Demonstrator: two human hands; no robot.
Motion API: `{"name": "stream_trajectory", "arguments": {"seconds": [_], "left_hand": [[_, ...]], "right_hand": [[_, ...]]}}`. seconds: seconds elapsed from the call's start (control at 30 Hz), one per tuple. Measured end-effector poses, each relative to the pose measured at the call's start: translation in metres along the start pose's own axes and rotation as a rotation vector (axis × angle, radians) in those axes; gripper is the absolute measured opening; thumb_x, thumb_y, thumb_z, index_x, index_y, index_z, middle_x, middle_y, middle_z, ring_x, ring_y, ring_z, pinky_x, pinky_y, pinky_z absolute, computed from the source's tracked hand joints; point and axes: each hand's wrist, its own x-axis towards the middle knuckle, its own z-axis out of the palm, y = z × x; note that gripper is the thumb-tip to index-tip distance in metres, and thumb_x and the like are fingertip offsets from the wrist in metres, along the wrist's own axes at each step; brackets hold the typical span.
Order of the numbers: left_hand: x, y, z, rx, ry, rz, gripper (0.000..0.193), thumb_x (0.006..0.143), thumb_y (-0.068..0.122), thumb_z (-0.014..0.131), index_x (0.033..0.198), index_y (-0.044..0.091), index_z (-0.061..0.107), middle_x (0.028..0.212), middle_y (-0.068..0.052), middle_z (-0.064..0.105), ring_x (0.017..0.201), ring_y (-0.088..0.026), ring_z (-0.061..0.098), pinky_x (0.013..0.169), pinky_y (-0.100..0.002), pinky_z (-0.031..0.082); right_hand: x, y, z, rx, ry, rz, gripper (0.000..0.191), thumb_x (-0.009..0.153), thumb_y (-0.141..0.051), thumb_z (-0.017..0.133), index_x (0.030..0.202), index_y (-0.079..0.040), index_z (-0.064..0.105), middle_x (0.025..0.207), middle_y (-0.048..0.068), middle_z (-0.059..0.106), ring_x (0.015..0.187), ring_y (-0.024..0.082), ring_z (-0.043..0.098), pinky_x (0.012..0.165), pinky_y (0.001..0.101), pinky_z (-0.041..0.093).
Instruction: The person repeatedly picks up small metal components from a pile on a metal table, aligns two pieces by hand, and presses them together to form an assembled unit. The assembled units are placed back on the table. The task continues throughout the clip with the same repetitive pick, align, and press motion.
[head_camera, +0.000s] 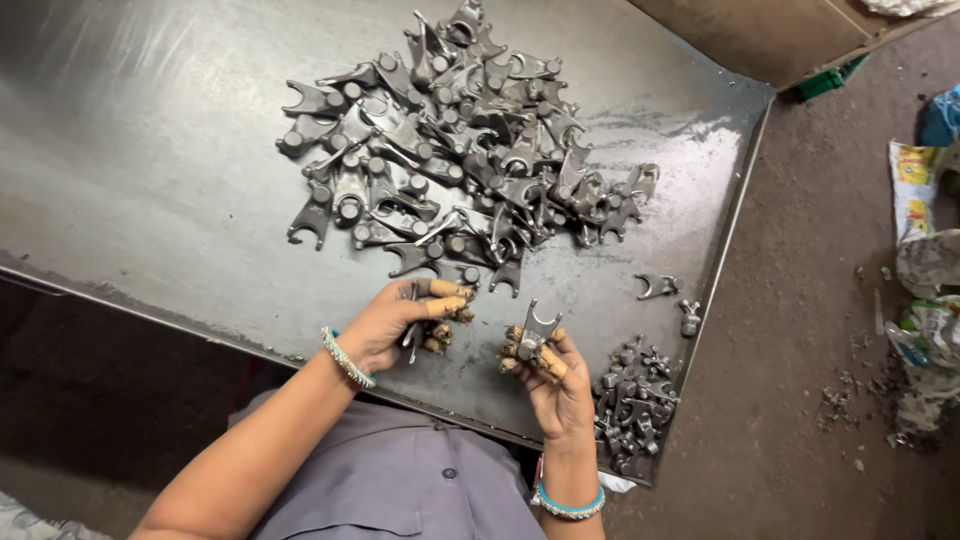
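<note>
Gripping a forked metal part (538, 328) upright, prongs pointing away from the body, the right hand (553, 385) is closed around its stem. The left hand (400, 322) curls around another piece (414, 338), probably lengthwise along the palm. The large pile (465, 150) lies straight ahead on the desk (150, 150), a smaller heap (635, 405) just right.

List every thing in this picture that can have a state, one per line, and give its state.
left hand: closed on a forked metal part
right hand: holding a second forked part upright
big pile of parts: heaped loosely mid-table
small pile: heaped at the table's corner
metal table: dark, smeared
</note>
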Motion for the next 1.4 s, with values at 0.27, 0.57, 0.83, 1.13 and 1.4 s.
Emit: {"name": "stream_trajectory", "arguments": {"seconds": [0.27, 0.57, 0.83, 1.13, 1.4], "left_hand": [[0.001, -0.006, -0.005, -0.021, -0.026, -0.024, 0.027, 0.091, 0.013, 0.072, 0.115, 0.002, 0.071, 0.092, -0.005, 0.074, 0.067, -0.011, 0.069, 0.057, -0.029, 0.06], [0.004, -0.018, 0.013, -0.147, -0.166, -0.09, 0.041, 0.093, 0.028, 0.065, 0.129, 0.008, 0.064, 0.114, -0.013, 0.076, 0.09, -0.023, 0.077, 0.064, -0.033, 0.064], [0.005, -0.002, 0.008, -0.242, -0.166, -0.029, 0.045, 0.091, 0.028, 0.071, 0.127, 0.001, 0.063, 0.11, -0.016, 0.076, 0.092, -0.029, 0.078, 0.064, -0.038, 0.065], [-0.008, 0.009, 0.001, -0.072, 0.074, 0.073, 0.049, 0.089, 0.008, 0.068, 0.137, 0.007, 0.063, 0.097, -0.01, 0.076, 0.073, -0.02, 0.075, 0.051, -0.031, 0.059], [-0.006, 0.006, 0.002, 0.242, 0.069, 0.082, 0.064, 0.085, 0.006, 0.077, 0.146, 0.012, 0.059, 0.086, -0.006, 0.069, 0.064, -0.015, 0.069, 0.047, -0.027, 0.051]], "right_hand": [[0.004, 0.006, -0.031, 0.217, -0.05, 0.038, 0.033, 0.098, -0.004, 0.064, 0.13, 0.003, 0.058, 0.115, 0.019, 0.071, 0.098, 0.03, 0.071, 0.08, 0.0398, 0.061], [-0.001, 0.001, 0.025, -0.283, -0.054, -0.125, 0.025, 0.091, 0.002, 0.072, 0.114, 0.002, 0.064, 0.118, 0.017, 0.07, 0.106, 0.026, 0.069, 0.091, 0.0376, 0.057], [0.054, -0.008, 0.102, -1.421, 0.322, -0.551, 0.047, 0.078, -0.01, 0.084, 0.118, 0.001, 0.063, 0.11, 0.017, 0.067, 0.096, 0.032, 0.066, 0.079, 0.0397, 0.053], [0.082, 0.001, 0.099, -1.533, 0.401, -0.569, 0.063, 0.072, -0.01, 0.09, 0.121, 0.001, 0.052, 0.11, 0.021, 0.067, 0.099, 0.038, 0.065, 0.088, 0.0453, 0.052], [0.041, -0.01, 0.027, -0.78, 0.155, -0.358, 0.055, 0.071, 0.004, 0.085, 0.118, -0.004, 0.056, 0.11, 0.013, 0.067, 0.096, 0.021, 0.067, 0.081, 0.0321, 0.058]]}}
